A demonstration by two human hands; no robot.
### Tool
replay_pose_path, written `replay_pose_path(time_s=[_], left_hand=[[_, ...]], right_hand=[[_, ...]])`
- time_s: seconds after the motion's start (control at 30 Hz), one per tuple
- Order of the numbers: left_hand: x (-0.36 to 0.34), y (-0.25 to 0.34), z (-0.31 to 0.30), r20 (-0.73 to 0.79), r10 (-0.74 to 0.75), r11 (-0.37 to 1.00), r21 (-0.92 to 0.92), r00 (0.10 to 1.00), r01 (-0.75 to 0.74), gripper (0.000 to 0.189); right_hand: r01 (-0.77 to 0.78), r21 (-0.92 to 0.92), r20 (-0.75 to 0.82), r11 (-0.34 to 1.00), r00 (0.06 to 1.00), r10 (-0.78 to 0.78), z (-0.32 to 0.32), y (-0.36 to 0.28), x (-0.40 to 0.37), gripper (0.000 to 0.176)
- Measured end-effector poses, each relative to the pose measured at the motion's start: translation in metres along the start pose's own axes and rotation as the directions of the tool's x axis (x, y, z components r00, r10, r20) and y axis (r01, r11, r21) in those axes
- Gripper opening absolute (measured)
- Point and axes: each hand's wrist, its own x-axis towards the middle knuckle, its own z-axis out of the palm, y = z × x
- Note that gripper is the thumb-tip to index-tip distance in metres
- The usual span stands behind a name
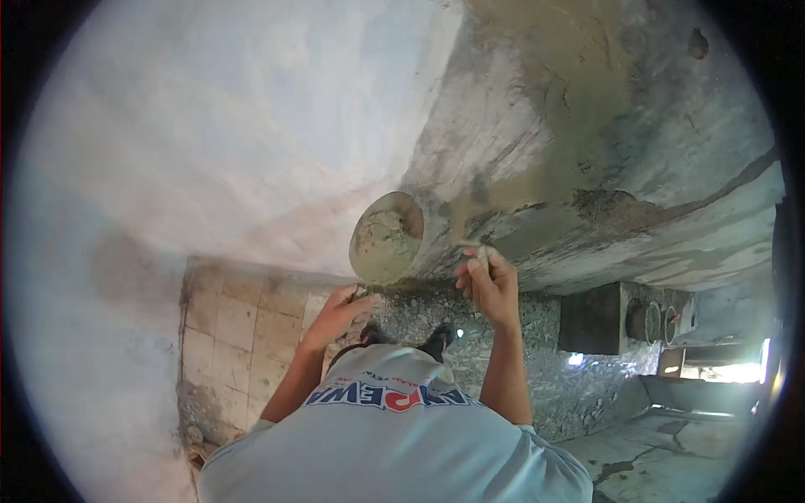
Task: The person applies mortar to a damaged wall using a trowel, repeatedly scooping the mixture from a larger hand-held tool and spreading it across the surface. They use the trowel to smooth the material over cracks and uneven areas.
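A round bowl (414, 211) of wet grey mortar (383, 239) is in front of the wall, near the middle of the view. My left hand (340, 315) is at its lower rim, fingers curled and closed on the edge; part of the grip is hidden. To the right, my right hand (493, 289) is closed around the handle of a small trowel (469, 244). The trowel points up and left toward the wall, and its blade is hard to make out against the plaster.
The wall has a pale smooth part (251, 126) at left and damp, rough grey plaster (579, 126) at right. Tiles (231, 323) cover the floor at left, rough ground at right. A dark block-like box (591, 320) stands at the right by the wall.
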Motion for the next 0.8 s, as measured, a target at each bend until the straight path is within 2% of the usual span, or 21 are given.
replay_pose_path(time_s=[0.07,0.1,0.2,0.3,0.4,0.5,0.53,0.6,0.7,0.8], left_hand=[[-0.002,0.002,-0.001,-0.010,-0.010,0.999,0.045,1.000,0.010,0.013],[0.003,-0.002,-0.004,-0.012,0.030,0.995,0.096,0.999,-0.029,0.013],[0.000,0.003,-0.006,-0.009,0.066,0.991,0.116,0.998,-0.064,0.016],[-0.003,0.006,-0.011,0.031,0.034,0.995,0.091,0.999,-0.037,0.021],[-0.012,0.024,-0.004,0.042,-0.003,0.995,0.096,0.999,-0.001,0.024],[0.008,-0.002,-0.016,0.037,0.093,0.988,0.122,0.995,-0.096,0.023],[0.006,-0.003,-0.017,0.019,0.057,0.992,0.113,0.998,-0.059,0.023],[-0.004,0.011,-0.005,-0.012,-0.017,0.996,0.093,1.000,0.018,0.024],[-0.003,0.010,0.001,-0.040,0.031,0.989,0.148,0.999,-0.025,0.029],[0.011,-0.005,-0.005,-0.061,0.170,0.940,0.309,0.983,-0.144,0.034]], right_hand=[[-0.028,-0.159,0.079,0.987,0.996,0.041,-0.008,0.014,-0.002,0.021],[0.005,-0.240,0.104,0.971,0.994,0.021,-0.009,0.016,-0.005,0.020],[-0.083,-0.091,0.211,0.992,0.972,0.101,-0.004,0.007,-0.014,0.018],[0.019,-0.046,0.136,0.999,0.991,-0.013,0.001,0.016,-0.015,0.030],[0.099,-0.262,0.202,0.960,0.978,-0.046,-0.002,0.006,-0.013,0.030],[0.463,-0.512,0.298,0.723,0.886,-0.356,0.008,-0.010,-0.004,0.025],[0.501,-0.539,0.310,0.677,0.866,-0.393,0.011,-0.014,-0.002,0.026],[0.565,-0.591,0.334,0.576,0.821,-0.463,0.017,-0.019,-0.001,0.028],[0.536,-0.652,0.337,0.536,0.838,-0.429,0.025,-0.029,-0.003,0.027],[0.546,-0.735,0.358,0.402,0.816,-0.453,0.026,-0.014,-0.001,0.025]])
